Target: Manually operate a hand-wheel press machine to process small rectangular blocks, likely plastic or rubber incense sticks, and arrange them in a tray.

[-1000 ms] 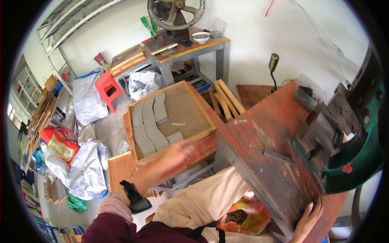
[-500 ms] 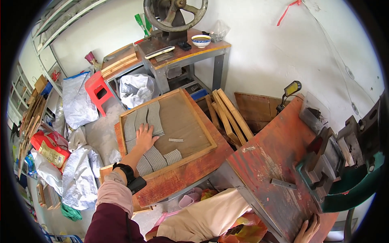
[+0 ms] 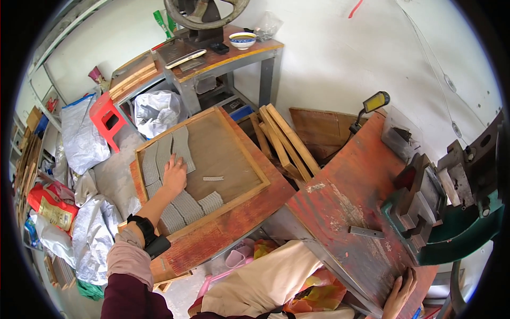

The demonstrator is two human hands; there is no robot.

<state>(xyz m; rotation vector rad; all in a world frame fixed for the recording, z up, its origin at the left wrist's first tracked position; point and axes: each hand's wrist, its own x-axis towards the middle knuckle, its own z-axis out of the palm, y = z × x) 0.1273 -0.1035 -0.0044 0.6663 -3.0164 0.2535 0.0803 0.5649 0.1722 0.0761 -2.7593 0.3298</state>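
Note:
My left hand [image 3: 174, 176] lies over grey ridged strips [image 3: 184, 148] in a shallow tray with a wooden frame [image 3: 241, 196]. Its fingers are slightly bent and apart, the tips touching the strips; the palm hides part of them. More strips [image 3: 186, 206] lie side by side below the hand, with a shorter grey piece [image 3: 211, 201] at their right. A small narrow piece [image 3: 213, 178] sits alone on the tray's brown bottom. Far to the right, my right hand [image 3: 401, 294] rests with fingers stretched out on the edge of a worn red bench [image 3: 345, 186].
A green-based metal press [image 3: 451, 234] stands on the bench at right, near a metal bar [image 3: 366, 232] and a lamp [image 3: 374, 103]. Wooden slats [image 3: 289, 141] lean behind. A red stool [image 3: 106, 119], white sacks [image 3: 95, 234] and a handwheel machine [image 3: 204, 32] stand farther off.
The whole view has shifted, so the scene sits farther left and higher. My left hand's fingers are more bent and less spread over the strips. My right hand stays at the bench edge.

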